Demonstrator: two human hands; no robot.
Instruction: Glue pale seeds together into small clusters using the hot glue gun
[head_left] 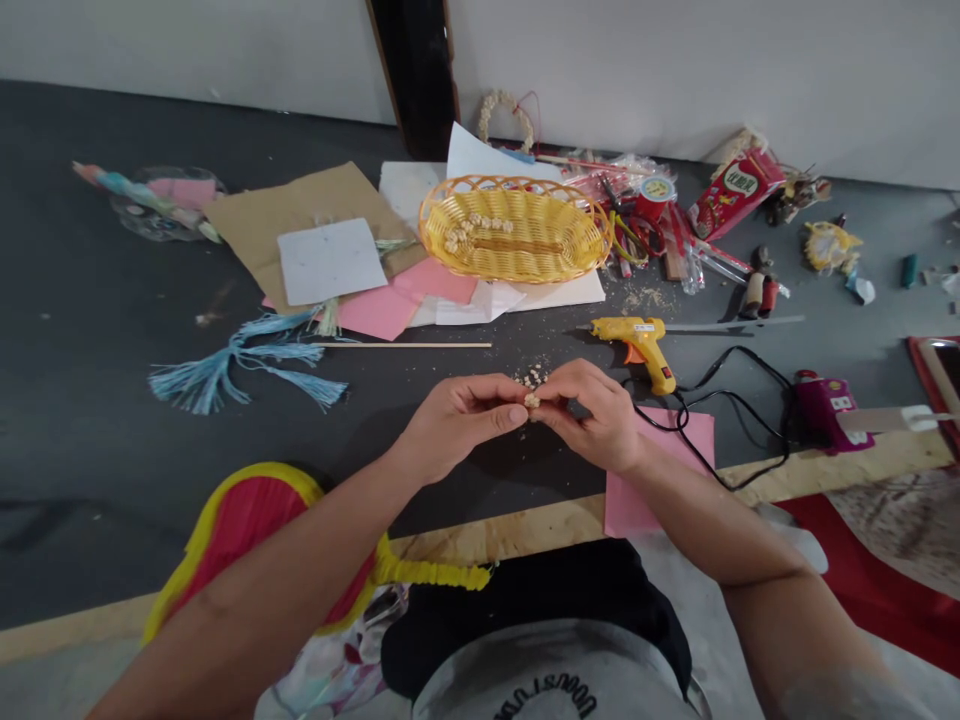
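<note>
Between the fingertips of my left hand and my right hand is a small pale beige flower-shaped piece. Both hands are pinched closed on it, just over the dark tabletop. Little pale bits lie scattered right behind the fingers. Farther back stands a yellow oval wicker basket, with several similar pale flower-shaped pieces at its left side. A yellow glue gun lies to the right of my right hand. A thin wooden stick rests beyond my left hand.
Blue tassels, brown paper and pink sheets lie at the left. A black cord runs to a purple power strip on the right. A red-and-yellow fan-shaped item is under my left forearm. A red carton lies back right.
</note>
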